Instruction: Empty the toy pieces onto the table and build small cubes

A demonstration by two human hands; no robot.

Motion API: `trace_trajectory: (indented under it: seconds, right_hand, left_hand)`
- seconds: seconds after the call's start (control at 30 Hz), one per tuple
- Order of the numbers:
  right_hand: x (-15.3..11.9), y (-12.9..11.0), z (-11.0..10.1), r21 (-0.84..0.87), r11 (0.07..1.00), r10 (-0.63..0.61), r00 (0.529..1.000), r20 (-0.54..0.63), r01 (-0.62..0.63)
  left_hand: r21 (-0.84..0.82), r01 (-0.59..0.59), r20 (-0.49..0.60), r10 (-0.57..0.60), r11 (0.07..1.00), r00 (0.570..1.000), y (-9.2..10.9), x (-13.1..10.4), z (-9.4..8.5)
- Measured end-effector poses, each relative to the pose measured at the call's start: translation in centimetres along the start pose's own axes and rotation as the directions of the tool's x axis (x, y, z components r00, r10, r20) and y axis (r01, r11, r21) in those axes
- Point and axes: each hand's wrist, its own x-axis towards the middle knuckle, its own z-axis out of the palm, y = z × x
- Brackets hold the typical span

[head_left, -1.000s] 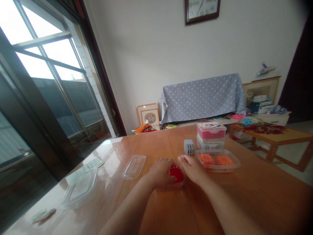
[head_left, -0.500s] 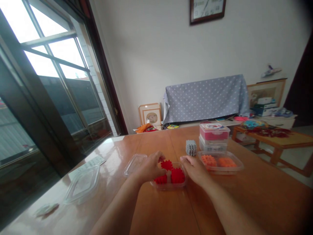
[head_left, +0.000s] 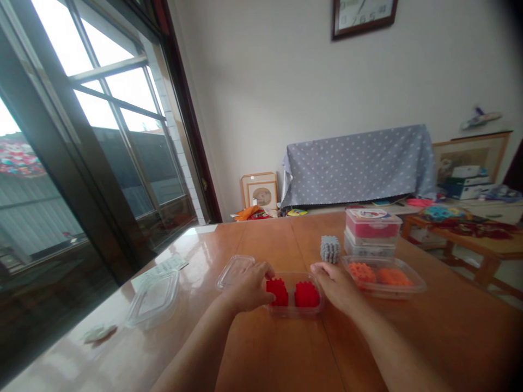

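Note:
A clear plastic container stands in front of me with two stacks of red toothed pieces inside, a left stack and a right stack. My left hand reaches over the container's left side. Its thumb and finger curve around the left stack's near edge, in a grip on it. On the container's right side rests my right hand, thumb by the rim and the other fingers mostly hidden. Just beyond that hand is a stack of grey toothed pieces.
Right of my hands, a clear container holds orange toothed pieces. Behind it stand stacked lidded boxes. To the left lie a small clear lid, a larger clear lid, a printed sheet and a small flat packet.
The red piece that stood raised between the two stacks is no longer there; the left stack looks taller. My left hand has come down slightly. The whole view has shifted a little.

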Motion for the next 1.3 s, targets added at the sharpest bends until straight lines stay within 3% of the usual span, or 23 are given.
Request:
trace_trajectory:
  seconds: [0.97, 1.3]
  right_hand:
    - [0.11, 0.14, -0.11, -0.002, 1.000, -0.007, 1.000, -0.007, 0.007]
    - [0.21, 0.36, 0.05, -0.011, 1.000, -0.011, 1.000, -0.008, 0.011]
  left_hand:
    - [0.017, 0.067, 0.062, -0.067, 0.998, 0.996, -0.20, 0.15, 0.30]
    - [0.037, 0.052, -0.005, -0.052, 0.998, 0.999, 0.45, 0.48, 0.02]
